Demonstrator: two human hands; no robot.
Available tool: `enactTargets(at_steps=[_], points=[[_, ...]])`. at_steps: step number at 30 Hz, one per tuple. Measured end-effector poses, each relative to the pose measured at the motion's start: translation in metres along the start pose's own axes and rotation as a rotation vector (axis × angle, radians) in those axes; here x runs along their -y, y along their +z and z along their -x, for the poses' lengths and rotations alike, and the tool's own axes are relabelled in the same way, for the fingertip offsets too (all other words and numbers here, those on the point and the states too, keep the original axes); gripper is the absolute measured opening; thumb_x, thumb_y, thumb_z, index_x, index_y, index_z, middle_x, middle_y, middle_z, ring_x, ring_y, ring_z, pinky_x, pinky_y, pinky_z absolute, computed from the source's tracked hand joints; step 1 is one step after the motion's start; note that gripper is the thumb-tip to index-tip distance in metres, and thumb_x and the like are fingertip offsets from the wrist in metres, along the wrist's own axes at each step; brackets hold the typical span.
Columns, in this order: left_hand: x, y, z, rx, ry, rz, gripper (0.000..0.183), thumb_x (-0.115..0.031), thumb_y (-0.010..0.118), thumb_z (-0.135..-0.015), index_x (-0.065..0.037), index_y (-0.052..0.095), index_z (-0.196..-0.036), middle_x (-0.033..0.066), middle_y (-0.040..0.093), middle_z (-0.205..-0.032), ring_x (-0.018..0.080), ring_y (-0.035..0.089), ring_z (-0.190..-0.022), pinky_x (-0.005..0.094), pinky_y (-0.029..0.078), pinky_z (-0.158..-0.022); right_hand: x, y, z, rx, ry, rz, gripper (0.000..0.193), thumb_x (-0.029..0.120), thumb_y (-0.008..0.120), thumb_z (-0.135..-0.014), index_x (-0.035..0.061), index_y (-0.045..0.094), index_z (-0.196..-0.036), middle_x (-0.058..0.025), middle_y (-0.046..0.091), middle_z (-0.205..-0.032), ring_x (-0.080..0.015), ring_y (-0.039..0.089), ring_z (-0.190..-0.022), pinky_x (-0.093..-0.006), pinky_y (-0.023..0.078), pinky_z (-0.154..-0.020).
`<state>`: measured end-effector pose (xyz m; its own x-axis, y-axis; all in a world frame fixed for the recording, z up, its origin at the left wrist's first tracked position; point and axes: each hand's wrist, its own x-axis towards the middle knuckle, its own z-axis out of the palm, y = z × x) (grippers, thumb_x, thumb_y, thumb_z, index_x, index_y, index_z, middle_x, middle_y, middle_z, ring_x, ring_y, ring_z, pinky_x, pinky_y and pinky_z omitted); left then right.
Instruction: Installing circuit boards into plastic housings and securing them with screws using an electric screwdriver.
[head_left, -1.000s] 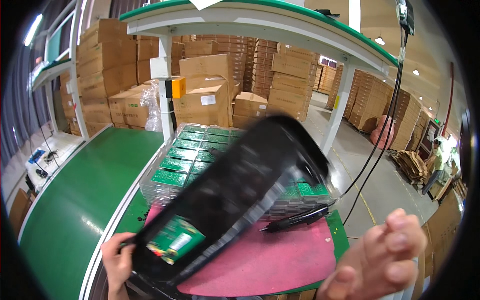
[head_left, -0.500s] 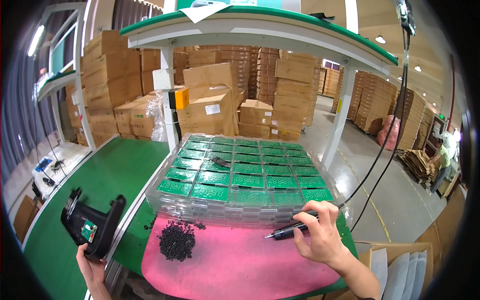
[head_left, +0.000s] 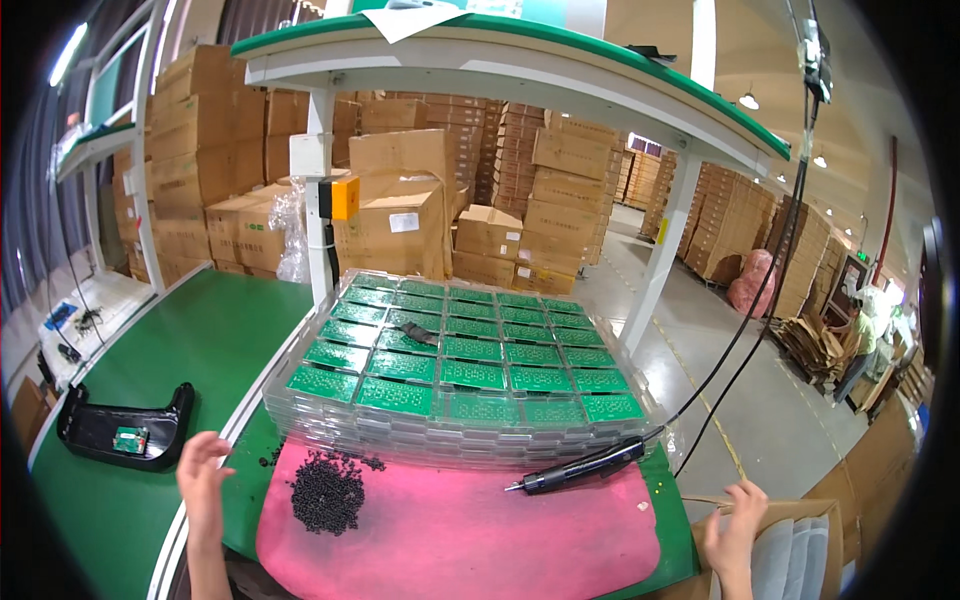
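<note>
My left hand (head_left: 203, 490) is raised near the pink mat's left side, fingers loosely bent and apart, holding nothing. Beyond it, a black plastic housing (head_left: 85, 440) lies on the green belt, with a small green circuit board (head_left: 130, 440) inside. My right hand (head_left: 736, 525), also without anything in it, hovers by the cardboard box (head_left: 835, 530) at the lower right, its fingers apart. On the pink mat (head_left: 450, 540) rest a black corded electric screwdriver (head_left: 585, 468) and a heap of small black screws (head_left: 328, 492).
A stack of clear plastic trays (head_left: 450, 455) filled with green circuit boards (head_left: 473, 374) stands behind the mat. Grey-white wrapped pieces (head_left: 790, 550) stand in the right-hand box. A white post (head_left: 660, 250) supports the overhead shelf (head_left: 520, 45); black cables (head_left: 745, 330) hang at the right.
My left hand has let go of the housing, which now lies on the belt farther left. My right hand has left the screwdriver on the mat and moved right and down toward the box.
</note>
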<state>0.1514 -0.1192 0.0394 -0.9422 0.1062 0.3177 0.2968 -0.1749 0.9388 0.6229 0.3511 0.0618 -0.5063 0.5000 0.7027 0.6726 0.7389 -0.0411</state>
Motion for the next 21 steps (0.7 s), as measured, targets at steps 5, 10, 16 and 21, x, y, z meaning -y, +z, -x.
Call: enactTargets(at_steps=[5,10,16,21], points=[[-0.014,0.103,0.027,0.717,0.099,-0.062,0.019,0.001,0.061,-0.087,-0.001,0.066,-0.105,0.0064,0.068,-0.100,0.0133,0.063,-0.091,0.0264,0.050,-0.078,-0.151,-0.037,0.154,0.077,0.340,0.422,0.077,0.022,0.070,-0.080,-0.0004,0.036,-0.146,-0.0274,0.057,-0.128,-0.0443,0.057,-0.113,-0.0564,0.041,-0.102],[-0.017,0.185,0.051,1.302,0.470,-0.227,0.017,-0.008,0.065,-0.089,-0.004,0.067,-0.105,0.0105,0.068,-0.101,0.0268,0.065,-0.097,0.0371,0.053,-0.085,-0.167,-0.052,0.332,0.628,1.215,0.602,0.071,0.031,0.061,-0.089,-0.0021,0.037,-0.146,-0.0307,0.039,-0.147,-0.0484,0.039,-0.134,-0.0509,0.034,-0.112],[0.005,0.241,0.074,1.567,0.624,-0.298,0.016,-0.012,0.064,-0.089,-0.006,0.066,-0.104,0.0084,0.067,-0.100,0.0273,0.064,-0.094,0.0374,0.052,-0.085,-0.084,-0.052,0.391,0.674,1.364,0.286,0.066,0.030,0.061,-0.089,-0.0017,0.040,-0.144,-0.0283,0.043,-0.143,-0.0447,0.042,-0.130,-0.0488,0.036,-0.108],[0.013,0.248,0.085,1.558,0.621,-0.313,0.013,-0.007,0.066,-0.085,-0.005,0.069,-0.098,0.0085,0.068,-0.096,0.0273,0.064,-0.092,0.0371,0.052,-0.083,-0.031,-0.051,0.411,0.648,1.518,0.028,0.063,0.029,0.062,-0.090,-0.0014,0.043,-0.142,-0.0263,0.046,-0.140,-0.0416,0.045,-0.126,-0.0471,0.038,-0.105]])
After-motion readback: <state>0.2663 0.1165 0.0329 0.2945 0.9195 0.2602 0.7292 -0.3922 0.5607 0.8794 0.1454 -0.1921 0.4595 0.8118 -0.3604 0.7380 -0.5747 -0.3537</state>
